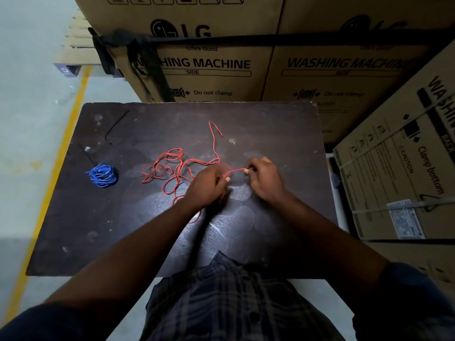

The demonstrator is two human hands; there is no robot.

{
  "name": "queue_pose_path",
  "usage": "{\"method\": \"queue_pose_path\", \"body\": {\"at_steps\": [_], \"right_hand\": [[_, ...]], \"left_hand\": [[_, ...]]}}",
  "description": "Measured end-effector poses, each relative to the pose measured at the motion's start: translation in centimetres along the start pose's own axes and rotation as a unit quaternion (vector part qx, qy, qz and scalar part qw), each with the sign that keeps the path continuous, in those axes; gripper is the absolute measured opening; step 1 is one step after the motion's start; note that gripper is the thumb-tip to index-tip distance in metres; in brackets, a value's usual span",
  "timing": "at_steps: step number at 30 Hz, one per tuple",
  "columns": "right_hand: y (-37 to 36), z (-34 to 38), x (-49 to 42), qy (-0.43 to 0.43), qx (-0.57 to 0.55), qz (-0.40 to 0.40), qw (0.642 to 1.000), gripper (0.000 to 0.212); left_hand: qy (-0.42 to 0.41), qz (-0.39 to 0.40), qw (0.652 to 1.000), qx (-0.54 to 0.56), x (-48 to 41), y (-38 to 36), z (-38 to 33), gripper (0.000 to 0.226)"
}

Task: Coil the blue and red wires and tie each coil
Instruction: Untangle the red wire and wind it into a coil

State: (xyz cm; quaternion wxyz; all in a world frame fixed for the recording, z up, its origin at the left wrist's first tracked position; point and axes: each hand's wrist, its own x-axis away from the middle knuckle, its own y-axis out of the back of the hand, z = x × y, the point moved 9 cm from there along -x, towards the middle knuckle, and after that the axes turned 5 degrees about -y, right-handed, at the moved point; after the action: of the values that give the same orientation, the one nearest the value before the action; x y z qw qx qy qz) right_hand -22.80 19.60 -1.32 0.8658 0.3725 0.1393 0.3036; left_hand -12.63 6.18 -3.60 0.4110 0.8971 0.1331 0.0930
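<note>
Hands (234, 180) pinch red wire (172, 168) between.

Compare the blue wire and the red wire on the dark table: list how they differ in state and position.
The blue wire is gathered into a compact coil; the red wire sprawls in loose tangled loops. The blue wire lies untouched near the table's left side; the red wire is pinched by the left hand and right hand mid-table. Both are thin and rest on the table.

Red wire (172, 166) betw. both hands' fingers (248, 171)
</note>
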Motion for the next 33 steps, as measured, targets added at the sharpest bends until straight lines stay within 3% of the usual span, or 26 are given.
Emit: {"method": "queue_pose_path", "body": {"at_steps": [7,10,14,20,23,30,33], "right_hand": [[-1.8,0.5,0.0,-0.1,-0.166,0.154,0.969,0.016],[-3.8,2.1,0.6,-0.164,-0.33,0.248,0.896,0.019],[-4.8,4.7,1.3,-0.226,-0.497,0.35,0.762,0.021],[-5.0,7.2,2.5,-0.242,-0.504,0.465,0.686,0.027],[-5.2,7.8,2.4,-0.237,-0.491,0.463,0.699,0.025],[-4.7,8.5,1.3,-0.199,-0.468,0.38,0.773,0.026],[-4.7,8.5,0.9,-0.193,-0.458,0.388,0.776,0.023]], "left_hand": [[0.043,-0.058,0.992,0.102,-0.8,2.1,0.8,0.013],[0.078,-0.079,0.974,0.197,-0.9,2.4,1.0,0.013],[0.069,-0.111,0.973,0.192,-1.3,3.8,1.1,0.014],[0.025,-0.112,0.975,0.193,-1.6,5.0,-0.3,0.017],[0.024,-0.117,0.975,0.189,-1.5,5.4,-0.4,0.016],[0.019,-0.115,0.974,0.192,-1.5,6.1,0.4,0.013],[0.01,-0.107,0.976,0.187,-1.2,6.4,0.1,0.013]]}}
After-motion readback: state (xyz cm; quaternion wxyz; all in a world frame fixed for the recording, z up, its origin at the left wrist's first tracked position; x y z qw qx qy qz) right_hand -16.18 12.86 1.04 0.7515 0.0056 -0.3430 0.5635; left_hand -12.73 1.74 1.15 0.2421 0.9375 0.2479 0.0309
